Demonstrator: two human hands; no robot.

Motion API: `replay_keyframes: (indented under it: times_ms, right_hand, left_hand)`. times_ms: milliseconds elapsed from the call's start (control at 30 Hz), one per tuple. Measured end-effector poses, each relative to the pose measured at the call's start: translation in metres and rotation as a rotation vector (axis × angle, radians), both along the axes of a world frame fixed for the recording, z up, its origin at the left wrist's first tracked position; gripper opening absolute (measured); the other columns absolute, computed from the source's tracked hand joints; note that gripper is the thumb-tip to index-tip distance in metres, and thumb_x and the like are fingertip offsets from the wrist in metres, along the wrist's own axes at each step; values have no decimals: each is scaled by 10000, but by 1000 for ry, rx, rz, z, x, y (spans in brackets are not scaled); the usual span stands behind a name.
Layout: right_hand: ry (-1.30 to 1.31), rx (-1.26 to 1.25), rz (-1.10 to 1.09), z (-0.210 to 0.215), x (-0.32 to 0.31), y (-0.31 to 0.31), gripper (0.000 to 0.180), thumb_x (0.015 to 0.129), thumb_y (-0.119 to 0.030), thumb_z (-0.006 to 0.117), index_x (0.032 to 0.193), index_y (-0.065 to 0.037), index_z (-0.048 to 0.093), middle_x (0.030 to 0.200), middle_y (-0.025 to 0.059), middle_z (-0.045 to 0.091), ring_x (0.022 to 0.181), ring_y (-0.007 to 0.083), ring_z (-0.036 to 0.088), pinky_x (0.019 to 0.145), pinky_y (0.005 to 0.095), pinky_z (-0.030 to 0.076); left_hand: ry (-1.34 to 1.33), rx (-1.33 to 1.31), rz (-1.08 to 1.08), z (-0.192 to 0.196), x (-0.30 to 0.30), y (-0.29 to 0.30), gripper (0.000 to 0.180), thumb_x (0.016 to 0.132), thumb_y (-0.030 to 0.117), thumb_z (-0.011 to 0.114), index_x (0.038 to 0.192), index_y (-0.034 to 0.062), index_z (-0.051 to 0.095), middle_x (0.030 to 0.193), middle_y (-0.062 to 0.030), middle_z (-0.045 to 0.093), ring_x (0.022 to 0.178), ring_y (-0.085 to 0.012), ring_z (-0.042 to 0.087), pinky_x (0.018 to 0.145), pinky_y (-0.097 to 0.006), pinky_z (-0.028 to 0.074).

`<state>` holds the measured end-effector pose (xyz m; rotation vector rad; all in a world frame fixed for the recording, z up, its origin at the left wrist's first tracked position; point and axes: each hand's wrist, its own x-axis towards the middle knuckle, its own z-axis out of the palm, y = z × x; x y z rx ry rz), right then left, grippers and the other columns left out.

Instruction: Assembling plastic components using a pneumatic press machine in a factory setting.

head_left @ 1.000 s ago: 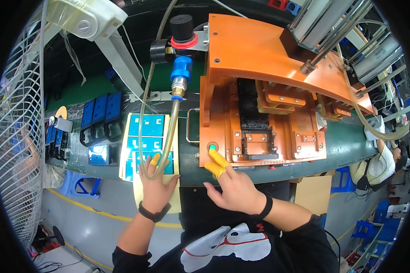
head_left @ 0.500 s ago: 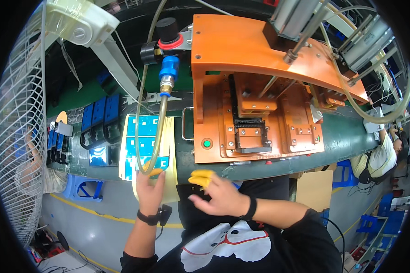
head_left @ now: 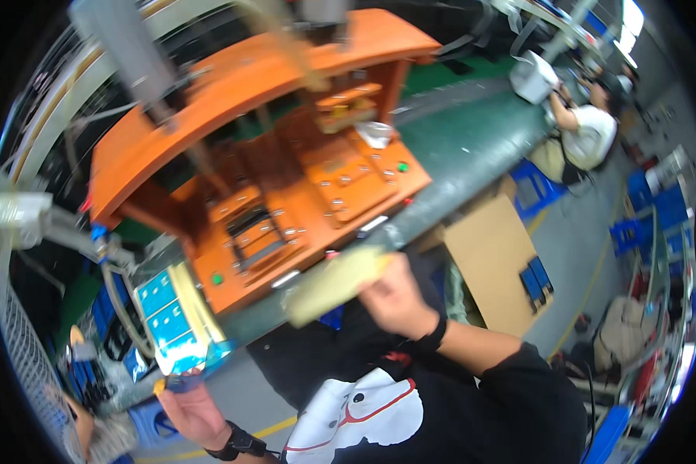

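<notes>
My right hand [head_left: 398,298] is closed on a pale yellow sheet [head_left: 332,286], blurred by motion, held up in front of the orange press. At the lower left, my left hand [head_left: 196,414] has a yellow finger cot on a fingertip. Its fingers are closed on a small dark blue piece [head_left: 184,381], whose kind is too blurred to tell. Just beyond that hand lies a stack of yellow-backed sheets with blue film panels [head_left: 170,321], its near end shiny.
The orange press [head_left: 263,69] stands on the green bench [head_left: 472,124], a black frame [head_left: 255,232] in its left fixture. Right of me is a cardboard box [head_left: 487,255] with blue-and-black parts [head_left: 535,278] on it. A co-worker [head_left: 595,124] sits by a blue stool [head_left: 537,189] at the far right.
My view has swung to the right and tilted. My right hand now holds a yellow sheet, where before it held none. My left hand has drawn back from the blue sheets with a small piece.
</notes>
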<state>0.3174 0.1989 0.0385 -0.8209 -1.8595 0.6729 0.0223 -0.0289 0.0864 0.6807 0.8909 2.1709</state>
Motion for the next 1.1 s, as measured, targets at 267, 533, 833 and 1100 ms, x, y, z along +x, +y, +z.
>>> replay_keyframes:
  times_ms: [267,533,833,1100]
  right_hand:
    - [858,-1042,-1067,-266,340,-109,263,1055,-190,469,1179,31,537,989,150,665,813,271,650,666,418,524]
    - [494,-1573,-963,-429,372,-172,226,1009,-192,458,822,-65,466,662,77,468,491,199,444,447,353,389]
    - [1436,-1469,-1071,-418,402,-155,227,1041,-250,389,1010,-68,522,763,116,540,565,227,494,490,349,437]
    - [623,-1108,-1190,-271,341,-42,278,948,-112,525,1216,-50,567,973,70,607,768,147,575,627,285,477]
  left_hand:
    - [16,-138,-402,-27,56,68,397,1038,171,484,1402,18,438,1376,-111,553,1188,-250,589,1036,-438,461]
    - [137,-300,-355,-5,99,87,359,1018,109,511,1358,9,458,1309,-117,576,1159,-255,603,1010,-428,480]
    - [122,-428,-316,-18,118,111,262,973,62,587,1226,5,543,1161,-106,625,1051,-194,620,960,-355,497]
    - [525,-543,-121,-1,84,105,225,974,56,579,1187,-9,603,1155,-87,661,1061,-158,610,948,-291,451]
